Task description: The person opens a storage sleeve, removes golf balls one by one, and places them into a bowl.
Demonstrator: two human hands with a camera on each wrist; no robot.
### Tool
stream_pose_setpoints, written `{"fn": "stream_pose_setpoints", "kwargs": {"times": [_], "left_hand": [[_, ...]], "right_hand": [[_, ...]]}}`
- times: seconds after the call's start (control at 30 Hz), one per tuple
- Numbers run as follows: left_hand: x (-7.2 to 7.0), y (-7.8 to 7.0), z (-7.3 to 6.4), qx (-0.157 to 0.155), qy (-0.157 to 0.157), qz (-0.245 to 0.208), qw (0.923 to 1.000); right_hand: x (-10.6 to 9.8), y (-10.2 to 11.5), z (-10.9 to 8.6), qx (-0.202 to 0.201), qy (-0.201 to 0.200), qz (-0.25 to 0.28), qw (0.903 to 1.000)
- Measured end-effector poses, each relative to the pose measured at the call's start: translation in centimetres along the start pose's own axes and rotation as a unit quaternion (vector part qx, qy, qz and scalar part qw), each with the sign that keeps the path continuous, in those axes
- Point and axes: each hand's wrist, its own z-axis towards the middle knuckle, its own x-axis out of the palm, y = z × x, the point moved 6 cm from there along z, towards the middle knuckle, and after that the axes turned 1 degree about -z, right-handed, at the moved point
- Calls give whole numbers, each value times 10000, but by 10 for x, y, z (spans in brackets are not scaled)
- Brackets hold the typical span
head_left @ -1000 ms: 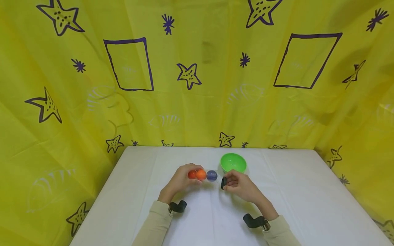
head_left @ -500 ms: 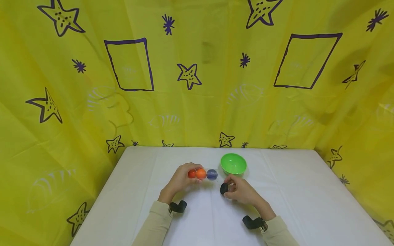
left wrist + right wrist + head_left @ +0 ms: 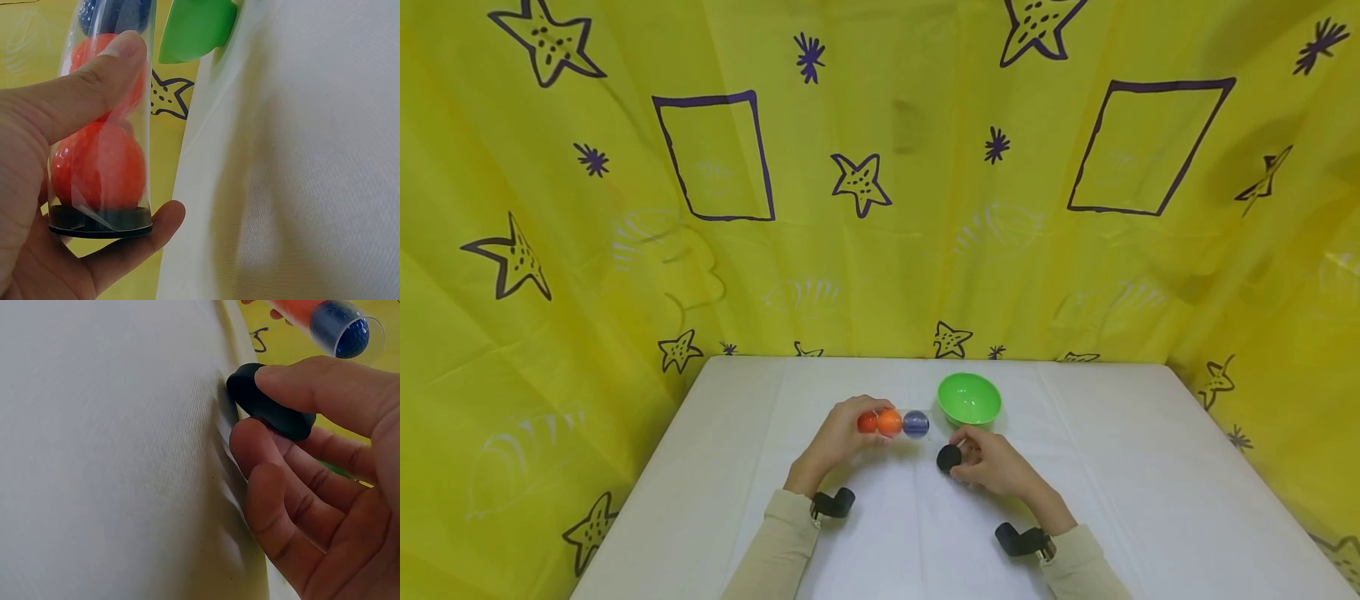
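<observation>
My left hand (image 3: 844, 432) grips a clear plastic tube (image 3: 149, 159) around its closed end, which has a black base cap (image 3: 100, 222). Inside lie a red ball (image 3: 100, 165), an orange ball (image 3: 889, 422) and a dimpled blue ball (image 3: 352, 339) nearest the mouth. The tube's mouth stands uncovered and points right in the head view. My right hand (image 3: 996, 462) pinches a round black cap (image 3: 269, 403) between thumb and fingers, apart from the tube and a little nearer to me. The tube appears raised off the white table.
A light green bowl (image 3: 969, 400) stands on the table just beyond my right hand. The white tabletop (image 3: 1135, 483) reaches back to a yellow curtain (image 3: 880, 267) with drawn stars. Each wrist wears a black camera mount.
My right hand has come slightly toward me and turned the black cap, so its round face shows more in the head view. The left hand and tube have hardly moved.
</observation>
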Motion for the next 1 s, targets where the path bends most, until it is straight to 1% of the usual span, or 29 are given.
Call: {"fn": "stream_pose_setpoints", "kwargs": {"times": [0.1, 0.3, 0.37, 0.57, 0.67, 0.87, 1.0], "left_hand": [[0, 1, 0, -27, -1, 12, 10000], [1, 3, 0, -172, 31, -74, 9998], [1, 3, 0, -174, 31, -94, 9998], [3, 3, 2, 13, 36, -25, 10000], [4, 4, 2, 27, 44, -64, 10000], [3, -1, 1, 249, -41, -68, 9997], [3, -3, 2, 335, -74, 51, 9994]], "right_hand": [[-1, -1, 0, -49, 31, -9, 10000], [2, -4, 0, 50, 42, 26, 10000], [2, -4, 0, 80, 29, 11, 10000], [2, -5, 1, 142, 96, -34, 9998], [2, -4, 0, 164, 150, 23, 9997], [1, -1, -2, 148, 249, 58, 9996], [0, 2, -2, 114, 277, 92, 9995]]}}
